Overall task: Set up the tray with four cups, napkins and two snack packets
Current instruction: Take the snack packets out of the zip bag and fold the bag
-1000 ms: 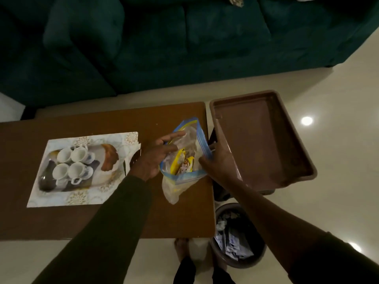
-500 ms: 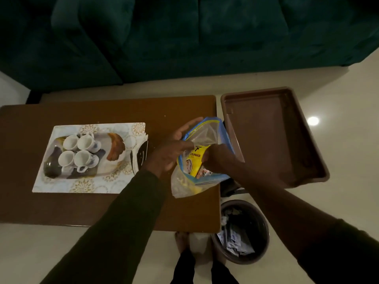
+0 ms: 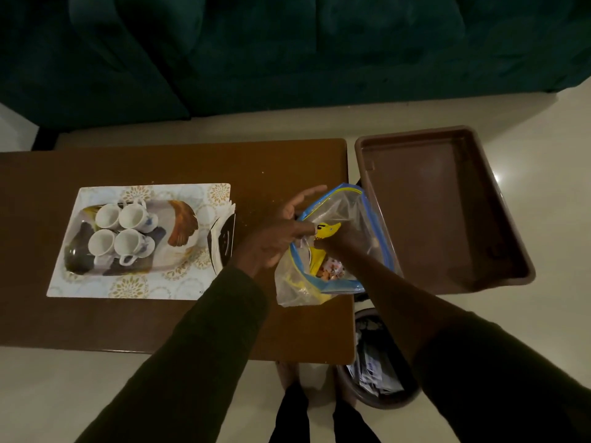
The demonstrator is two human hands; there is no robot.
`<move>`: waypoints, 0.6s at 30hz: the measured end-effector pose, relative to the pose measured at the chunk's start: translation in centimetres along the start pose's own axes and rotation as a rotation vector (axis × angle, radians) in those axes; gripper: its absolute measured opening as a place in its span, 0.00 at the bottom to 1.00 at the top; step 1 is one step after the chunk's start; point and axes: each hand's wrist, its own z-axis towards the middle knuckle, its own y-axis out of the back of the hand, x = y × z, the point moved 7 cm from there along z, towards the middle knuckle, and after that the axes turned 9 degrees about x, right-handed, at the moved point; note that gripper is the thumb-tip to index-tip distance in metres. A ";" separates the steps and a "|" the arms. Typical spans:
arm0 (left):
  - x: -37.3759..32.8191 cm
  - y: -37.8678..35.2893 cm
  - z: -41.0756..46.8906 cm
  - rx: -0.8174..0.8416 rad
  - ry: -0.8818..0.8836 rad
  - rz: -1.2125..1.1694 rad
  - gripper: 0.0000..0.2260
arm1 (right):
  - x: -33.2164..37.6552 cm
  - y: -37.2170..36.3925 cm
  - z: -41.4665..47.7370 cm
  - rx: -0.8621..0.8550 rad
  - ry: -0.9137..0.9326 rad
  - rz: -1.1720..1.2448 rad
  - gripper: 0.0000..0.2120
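left hand: centre of the frame, holding the near-left edge of the bag's mouth; thumb and forefinger pinched on the plastic, the other fingers spread and lifted.
right hand: pushed down inside the bag, mostly hidden by plastic; fingers look closed around a yellow packet, though the grip itself is too veiled to tell for sure.
bag: clear zip bag with a blue rim, mouth wide open, standing on the right end of the worktop and hanging past its right edge.
snack packets: one yellow packet shows at the bag's mouth by the right hand; more yellow and pinkish wrapping lies lower in the bag.
cups: four white cups, mouths up, packed two by two on a serving tray.
serving tray: left of centre, resting on a pale patterned mat.
napkins: a thin stack at the mat's right edge, just left of the left hand.
worktop: brown wooden table across the middle of the frame.
brown bin: deep rectangular tub, right of the worktop, just beside the bag.
wastebasket: round, on the floor at lower centre-right, holding crumpled paper.
sofa: dark green, across the top of the frame.
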 end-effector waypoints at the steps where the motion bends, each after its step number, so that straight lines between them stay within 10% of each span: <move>1: 0.0 0.4 0.0 -0.006 0.003 -0.012 0.31 | -0.1 0.0 0.1 -0.021 -0.015 0.058 0.20; 8: -0.1 1.8 0.2 -0.024 -0.010 -0.019 0.29 | 1.3 -0.4 1.0 0.039 0.054 0.201 0.04; 18: 0.2 0.4 1.1 -0.022 0.003 -0.066 0.29 | 0.9 -1.2 1.8 0.053 0.079 0.679 0.09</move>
